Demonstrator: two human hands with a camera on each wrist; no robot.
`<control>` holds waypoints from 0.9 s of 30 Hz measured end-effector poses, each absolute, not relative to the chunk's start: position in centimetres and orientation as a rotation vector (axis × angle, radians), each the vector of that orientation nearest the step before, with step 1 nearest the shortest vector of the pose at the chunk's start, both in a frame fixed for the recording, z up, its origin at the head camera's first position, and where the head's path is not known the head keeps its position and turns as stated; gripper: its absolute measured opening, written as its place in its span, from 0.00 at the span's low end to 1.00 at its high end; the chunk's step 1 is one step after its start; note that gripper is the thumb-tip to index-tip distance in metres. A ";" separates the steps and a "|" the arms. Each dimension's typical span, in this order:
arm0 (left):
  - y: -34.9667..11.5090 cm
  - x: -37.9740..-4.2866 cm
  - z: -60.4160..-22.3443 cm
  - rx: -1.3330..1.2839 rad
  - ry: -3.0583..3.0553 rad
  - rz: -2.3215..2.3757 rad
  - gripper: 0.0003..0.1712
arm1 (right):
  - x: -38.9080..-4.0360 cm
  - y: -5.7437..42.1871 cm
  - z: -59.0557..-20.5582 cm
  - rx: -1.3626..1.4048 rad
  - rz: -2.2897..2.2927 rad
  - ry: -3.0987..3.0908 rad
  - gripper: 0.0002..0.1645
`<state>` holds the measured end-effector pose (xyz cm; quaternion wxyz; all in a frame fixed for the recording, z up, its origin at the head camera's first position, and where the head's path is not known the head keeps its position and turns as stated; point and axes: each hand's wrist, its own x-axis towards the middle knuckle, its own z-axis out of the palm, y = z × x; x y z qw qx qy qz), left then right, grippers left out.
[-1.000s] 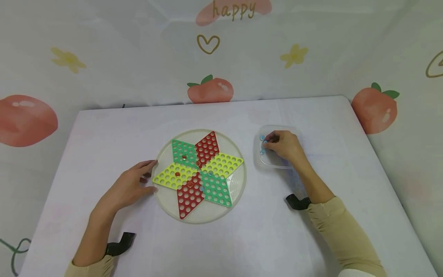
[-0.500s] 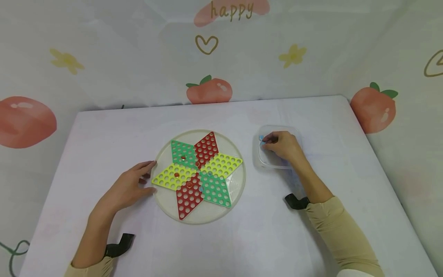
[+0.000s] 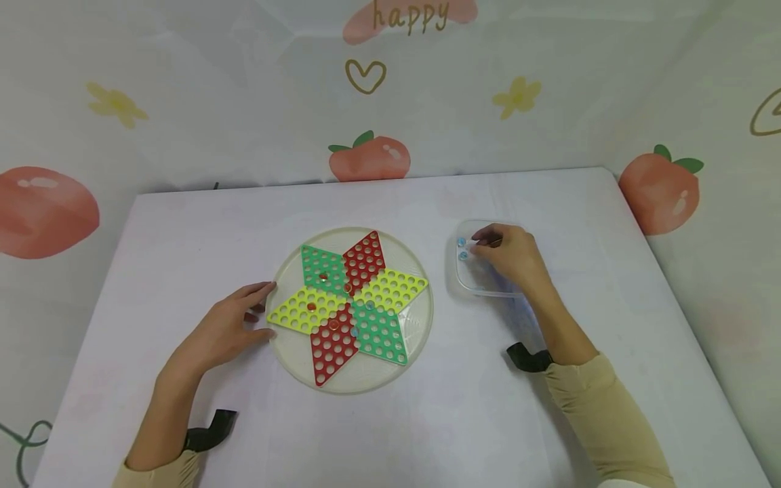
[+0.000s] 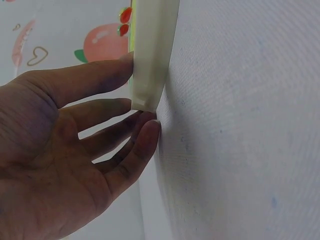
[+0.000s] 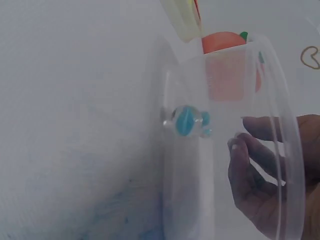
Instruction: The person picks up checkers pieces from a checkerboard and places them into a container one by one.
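Observation:
A round Chinese checkers board (image 3: 418,325) has a red, green and yellow star with holes; several red and blue marbles sit in it. At its left edge, my left hand (image 3: 222,330) touches the rim with spread fingertips. In the left wrist view these fingertips (image 4: 125,65) lie against the side of the pale board (image 4: 152,55). My right hand (image 3: 509,254) is over a clear plastic box (image 3: 482,293), fingers bent loosely. Through the box wall, the right wrist view shows a gap between fingertips (image 5: 239,142) with no marble in it. Blue-swirled marbles (image 5: 185,120) lie at the box's left end.
The board and the box stand apart on a white cloth-covered table (image 3: 427,434). A printed curtain (image 3: 244,95) with peaches and flowers hangs behind the table. A black wrist mount (image 3: 528,357) is on the right forearm, another on the left.
My right hand dipped among the blue marbles, then drew back slightly to the right, its fingertips parting. The marbles shifted in the box. The left hand and board have stayed in place.

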<state>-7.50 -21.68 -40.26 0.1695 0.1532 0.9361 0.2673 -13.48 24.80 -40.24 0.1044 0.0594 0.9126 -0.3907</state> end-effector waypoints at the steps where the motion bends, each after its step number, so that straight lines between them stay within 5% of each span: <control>1: -21.7 -7.5 -40.3 0.436 2.663 0.756 0.45 | -13.4 24.8 -40.1 0.175 -1.172 2.684 0.17; 27: -21.9 -7.5 -40.4 0.440 2.651 0.760 0.46 | -11.6 22.7 -38.1 0.075 -1.649 2.543 0.18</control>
